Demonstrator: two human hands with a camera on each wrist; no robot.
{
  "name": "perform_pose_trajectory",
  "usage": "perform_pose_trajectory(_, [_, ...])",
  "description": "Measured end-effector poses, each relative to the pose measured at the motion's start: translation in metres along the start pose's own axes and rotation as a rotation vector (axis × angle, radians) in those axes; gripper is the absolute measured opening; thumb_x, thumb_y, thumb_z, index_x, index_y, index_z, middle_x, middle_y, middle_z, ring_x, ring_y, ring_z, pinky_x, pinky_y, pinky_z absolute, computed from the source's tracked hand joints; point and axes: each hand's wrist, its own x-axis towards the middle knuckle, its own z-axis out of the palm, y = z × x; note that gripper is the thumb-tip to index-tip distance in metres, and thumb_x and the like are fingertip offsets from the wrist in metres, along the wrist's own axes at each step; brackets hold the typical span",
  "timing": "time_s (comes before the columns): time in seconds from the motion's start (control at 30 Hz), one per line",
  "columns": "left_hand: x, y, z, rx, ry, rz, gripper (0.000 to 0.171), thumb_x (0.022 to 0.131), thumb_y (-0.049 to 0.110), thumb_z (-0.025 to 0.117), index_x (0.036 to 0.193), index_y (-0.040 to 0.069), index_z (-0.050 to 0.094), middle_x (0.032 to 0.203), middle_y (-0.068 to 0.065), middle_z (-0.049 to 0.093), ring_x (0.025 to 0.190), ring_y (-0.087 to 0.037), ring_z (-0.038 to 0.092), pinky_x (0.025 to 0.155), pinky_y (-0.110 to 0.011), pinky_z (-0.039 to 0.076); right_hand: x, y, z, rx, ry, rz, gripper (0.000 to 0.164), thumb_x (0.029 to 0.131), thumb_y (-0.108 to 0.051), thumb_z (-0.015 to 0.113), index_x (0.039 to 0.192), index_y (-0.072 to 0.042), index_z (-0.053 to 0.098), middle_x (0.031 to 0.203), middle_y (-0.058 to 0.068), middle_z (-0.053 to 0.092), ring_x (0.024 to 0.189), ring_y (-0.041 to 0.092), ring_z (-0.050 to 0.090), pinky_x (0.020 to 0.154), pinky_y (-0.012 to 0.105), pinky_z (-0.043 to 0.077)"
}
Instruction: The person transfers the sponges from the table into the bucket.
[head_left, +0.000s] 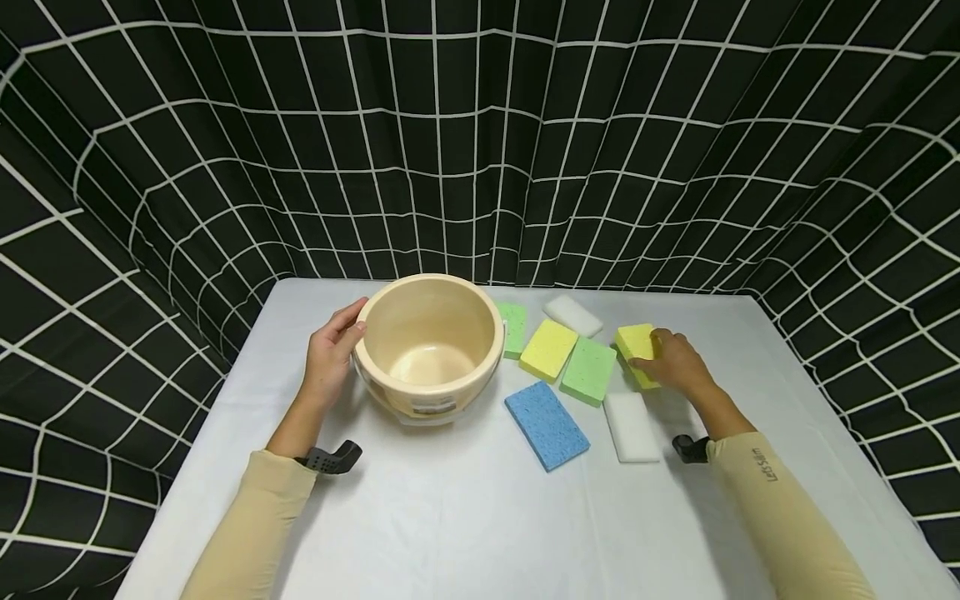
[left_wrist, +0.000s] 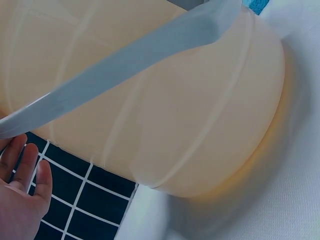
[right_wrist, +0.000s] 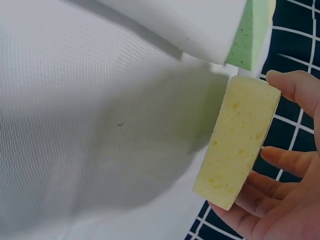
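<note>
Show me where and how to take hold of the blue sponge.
Probably pinch the blue sponge midway along its two long edges, from above, reaching in from the side of the right hand. It lies flat on the white table, apart from the bucket and the nearest green sponge, so both long edges look free to grip.

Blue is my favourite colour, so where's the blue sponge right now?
In the head view, the blue sponge lies on the white table, right of the cream bucket and left of the nearer white sponge.
</note>
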Motion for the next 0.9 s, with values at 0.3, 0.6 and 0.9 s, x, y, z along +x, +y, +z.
perform_pose_trajectory(0.3, [0.001,-0.001,0.001,-0.032,0.01,-0.036,0.041,0.099,0.002,0.049,0.139,-0.007,0.047,0.146,-0.019,0.046,0.118,0.001,0.053,0.101,-0.009,0.047,0.0,-0.007,-0.008,-0.02,0.02,-0.058,0.082,0.088,-0.036,0.064,0.142,0.014,0.029,0.131,0.04,0.039,0.11,0.048,0.049,0.094,0.063,0.045])
perform_pose_trajectory(0.6, [0.0,-0.002,0.001,-0.039,0.042,-0.016,0.04,0.098,-0.001,0.049,0.137,-0.008,0.049,0.144,-0.022,0.047,0.112,0.002,0.057,0.097,-0.01,0.05,-0.002,-0.026,-0.025,0.015,0.077,-0.11,0.077,0.087,-0.034,0.067,0.141,0.01,0.034,0.133,0.039,0.039,0.115,0.051,0.047,0.096,0.065,0.044])
perform_pose_trajectory(0.9, [0.0,-0.002,0.002,-0.054,0.041,-0.03,0.04,0.098,-0.001,0.049,0.137,-0.008,0.048,0.144,-0.021,0.047,0.111,0.003,0.057,0.095,-0.008,0.05,0.002,-0.05,-0.052,0.038,0.086,-0.154,0.074,0.087,-0.032,0.07,0.14,0.007,0.038,0.135,0.038,0.039,0.116,0.048,0.045,0.097,0.066,0.043])
